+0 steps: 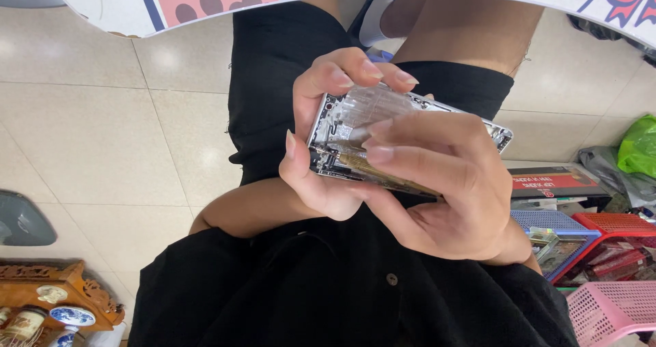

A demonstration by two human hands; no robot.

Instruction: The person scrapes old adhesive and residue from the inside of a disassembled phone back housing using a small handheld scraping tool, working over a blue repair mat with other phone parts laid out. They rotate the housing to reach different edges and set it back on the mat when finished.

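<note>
Above the person's lap, over the pale tiled floor (89,142), an opened silver phone chassis (342,125) sits clamped in the left hand (321,149), fingers curled over its top edge. It looks light, stiff but fragile inside, best gripped by the metal rim. The right hand (437,183) pinches a thin gold-tipped tool (372,166) against its exposed insides.

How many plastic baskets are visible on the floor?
3, all at lower right: a blue basket, a red basket beside it, and a pink basket nearest the camera. Others may be hidden beyond the frame edge.

Opened phone frame (410,139) between both hands, baskets (601,251) at right.
</note>
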